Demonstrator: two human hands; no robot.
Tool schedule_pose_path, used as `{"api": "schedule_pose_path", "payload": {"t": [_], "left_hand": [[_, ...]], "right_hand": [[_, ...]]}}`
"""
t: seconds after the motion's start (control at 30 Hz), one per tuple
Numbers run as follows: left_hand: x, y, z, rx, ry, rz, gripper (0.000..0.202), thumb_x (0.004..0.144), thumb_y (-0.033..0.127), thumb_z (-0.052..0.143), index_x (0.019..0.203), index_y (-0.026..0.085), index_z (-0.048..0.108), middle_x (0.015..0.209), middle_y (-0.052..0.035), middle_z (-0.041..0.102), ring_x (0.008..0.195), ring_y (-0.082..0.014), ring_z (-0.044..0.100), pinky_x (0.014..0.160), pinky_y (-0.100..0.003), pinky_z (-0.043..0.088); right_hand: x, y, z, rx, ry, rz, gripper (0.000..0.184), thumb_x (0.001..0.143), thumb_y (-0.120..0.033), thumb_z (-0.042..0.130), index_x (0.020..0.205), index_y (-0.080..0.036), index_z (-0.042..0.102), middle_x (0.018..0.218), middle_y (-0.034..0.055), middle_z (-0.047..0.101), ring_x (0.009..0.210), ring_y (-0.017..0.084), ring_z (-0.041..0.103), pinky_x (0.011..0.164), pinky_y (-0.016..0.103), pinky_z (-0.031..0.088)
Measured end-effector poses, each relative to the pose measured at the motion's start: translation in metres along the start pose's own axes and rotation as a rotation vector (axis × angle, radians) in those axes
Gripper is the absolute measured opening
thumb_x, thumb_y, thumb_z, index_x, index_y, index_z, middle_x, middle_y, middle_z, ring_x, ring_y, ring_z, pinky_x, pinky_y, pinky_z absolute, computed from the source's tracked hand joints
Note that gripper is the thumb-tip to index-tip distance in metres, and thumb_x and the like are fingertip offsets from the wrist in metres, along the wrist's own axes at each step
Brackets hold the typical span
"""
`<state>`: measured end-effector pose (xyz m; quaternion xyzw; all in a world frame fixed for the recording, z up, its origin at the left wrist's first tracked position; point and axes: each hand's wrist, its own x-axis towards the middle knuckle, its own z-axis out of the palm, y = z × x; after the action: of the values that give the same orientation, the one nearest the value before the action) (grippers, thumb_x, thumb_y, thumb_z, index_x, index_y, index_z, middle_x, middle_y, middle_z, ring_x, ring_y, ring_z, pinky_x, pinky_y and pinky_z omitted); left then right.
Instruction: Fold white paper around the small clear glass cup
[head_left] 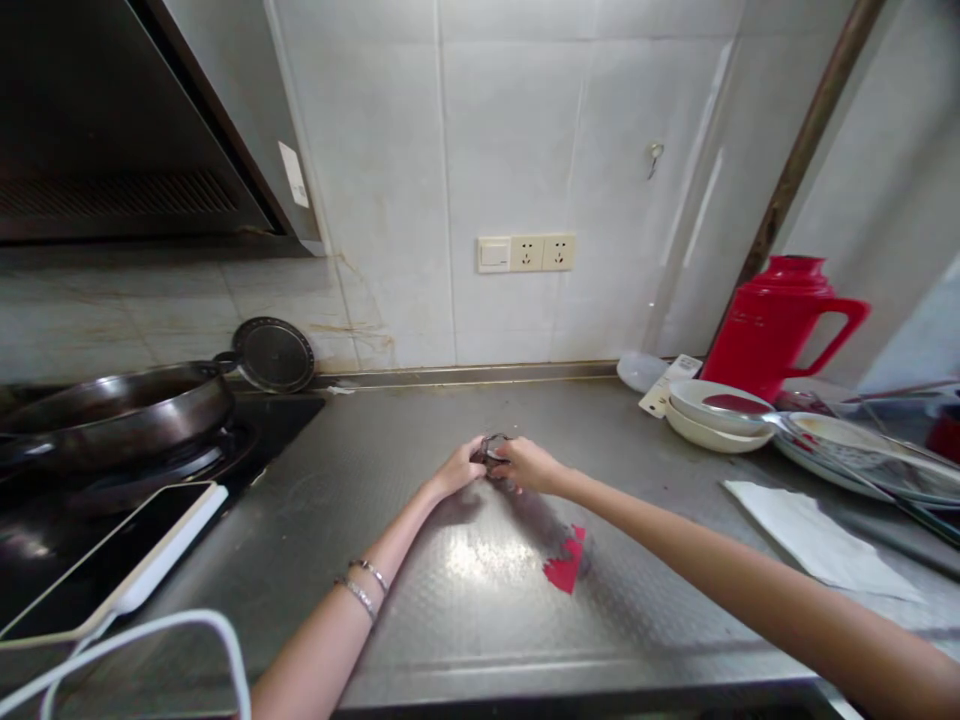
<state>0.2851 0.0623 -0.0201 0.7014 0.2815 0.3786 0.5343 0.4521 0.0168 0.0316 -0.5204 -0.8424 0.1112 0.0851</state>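
Observation:
Both hands meet over the middle of the steel counter [390, 420]. My left hand [457, 470] comes in from the left, its fingers closed on the near side of a small dark ring-shaped thing [492, 449]. Gripping the same thing from the other side is my right hand [536, 468], thumb and fingers bent around it. The ring-shaped thing looks thin and open in the middle; its exact kind is too small to tell. On the counter just below my right forearm lies a torn red scrap [564, 568] with jagged edges.
At left, a pan [150, 410] sits on the black stove [259, 435], with a phone [112, 570] and white cable [214, 620] nearer me. Stacked bowls [716, 425], a red thermos [772, 330], plates [806, 470] and a white napkin [810, 535] stand at right.

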Motion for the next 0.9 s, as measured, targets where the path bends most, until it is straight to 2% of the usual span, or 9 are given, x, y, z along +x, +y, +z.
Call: {"api": "schedule_pose_path", "payload": {"t": [0.1, 0.2, 0.27, 0.37, 0.43, 0.53, 0.6, 0.7, 0.9], "left_hand": [[0.001, 0.004, -0.008, -0.166, 0.189, -0.078, 0.029, 0.059, 0.014, 0.054, 0.083, 0.013, 0.071, 0.09, -0.0067, 0.072, 0.093, -0.0234, 0.061, 0.091, -0.033, 0.041], [0.002, 0.01, -0.011, -0.313, 0.415, -0.147, 0.021, 0.071, 0.024, 0.053, 0.078, 0.013, 0.07, 0.086, -0.0093, 0.072, 0.088, -0.021, 0.064, 0.088, -0.032, 0.044], [0.002, 0.017, -0.01, -0.468, 0.444, -0.22, 0.026, 0.079, 0.031, 0.05, 0.079, 0.011, 0.068, 0.081, -0.0118, 0.072, 0.078, -0.0193, 0.066, 0.08, -0.031, 0.048], [-0.003, 0.033, -0.004, -0.718, 0.296, -0.366, 0.041, 0.087, 0.044, 0.044, 0.079, 0.009, 0.065, 0.07, -0.0129, 0.069, 0.059, -0.0179, 0.064, 0.067, -0.031, 0.051], [-0.008, 0.045, 0.001, -0.806, 0.152, -0.442, 0.053, 0.086, 0.056, 0.04, 0.081, 0.009, 0.065, 0.057, -0.0079, 0.065, 0.046, -0.017, 0.059, 0.061, -0.035, 0.051], [-0.016, 0.057, 0.006, -0.839, 0.006, -0.52, 0.055, 0.081, 0.062, 0.045, 0.086, 0.012, 0.066, 0.056, -0.0057, 0.064, 0.05, -0.0218, 0.062, 0.062, -0.043, 0.052], [-0.018, 0.06, 0.009, -0.848, 0.026, -0.515, 0.049, 0.079, 0.058, 0.05, 0.086, 0.012, 0.066, 0.06, -0.006, 0.066, 0.052, -0.0221, 0.063, 0.061, -0.043, 0.052], [-0.015, 0.059, 0.011, -0.884, 0.15, -0.429, 0.04, 0.078, 0.049, 0.056, 0.083, 0.011, 0.067, 0.066, -0.0062, 0.067, 0.054, -0.0191, 0.062, 0.062, -0.039, 0.052], [-0.009, 0.054, 0.016, -0.899, 0.367, -0.264, 0.033, 0.077, 0.043, 0.055, 0.073, 0.012, 0.066, 0.063, -0.0032, 0.066, 0.047, -0.0112, 0.055, 0.045, -0.022, 0.041]], "right_hand": [[-0.01, 0.005, -0.018, -0.132, 0.024, -0.056, 0.009, 0.082, -0.024, 0.058, 0.081, -0.016, 0.063, 0.086, 0.0089, 0.07, 0.079, 0.021, 0.067, 0.056, 0.022, 0.039], [-0.021, 0.01, -0.039, -0.434, 0.018, -0.322, 0.014, 0.09, -0.025, 0.05, 0.096, -0.018, 0.061, 0.1, 0.008, 0.067, 0.076, 0.018, 0.065, 0.054, 0.023, 0.034], [-0.025, 0.01, -0.05, -0.56, 0.016, -0.46, 0.017, 0.093, -0.023, 0.044, 0.101, -0.019, 0.059, 0.099, 0.0064, 0.066, 0.07, 0.014, 0.062, 0.052, 0.023, 0.032], [-0.025, 0.006, -0.062, -0.675, 0.03, -0.629, 0.024, 0.097, -0.016, 0.033, 0.1, -0.018, 0.057, 0.095, 0.0054, 0.064, 0.065, 0.01, 0.058, 0.051, 0.023, 0.03], [-0.023, 0.003, -0.065, -0.721, 0.051, -0.737, 0.027, 0.098, -0.015, 0.029, 0.098, -0.018, 0.057, 0.094, 0.0057, 0.063, 0.066, 0.01, 0.056, 0.052, 0.024, 0.029], [-0.02, -0.001, -0.068, -0.773, 0.09, -0.836, 0.029, 0.099, -0.016, 0.029, 0.094, -0.018, 0.058, 0.091, 0.0053, 0.062, 0.066, 0.009, 0.055, 0.052, 0.025, 0.027], [-0.018, -0.003, -0.07, -0.801, 0.106, -0.841, 0.029, 0.099, -0.016, 0.03, 0.092, -0.018, 0.059, 0.09, 0.0048, 0.063, 0.066, 0.01, 0.054, 0.052, 0.025, 0.026], [-0.017, -0.005, -0.071, -0.785, 0.141, -0.774, 0.025, 0.098, -0.017, 0.035, 0.095, -0.018, 0.059, 0.096, 0.0056, 0.064, 0.068, 0.01, 0.055, 0.053, 0.025, 0.027], [-0.024, -0.009, -0.045, -0.709, 0.223, -0.548, 0.029, 0.09, -0.01, 0.042, 0.114, -0.018, 0.055, 0.132, 0.009, 0.054, 0.073, 0.013, 0.06, 0.061, 0.027, 0.037]]}}
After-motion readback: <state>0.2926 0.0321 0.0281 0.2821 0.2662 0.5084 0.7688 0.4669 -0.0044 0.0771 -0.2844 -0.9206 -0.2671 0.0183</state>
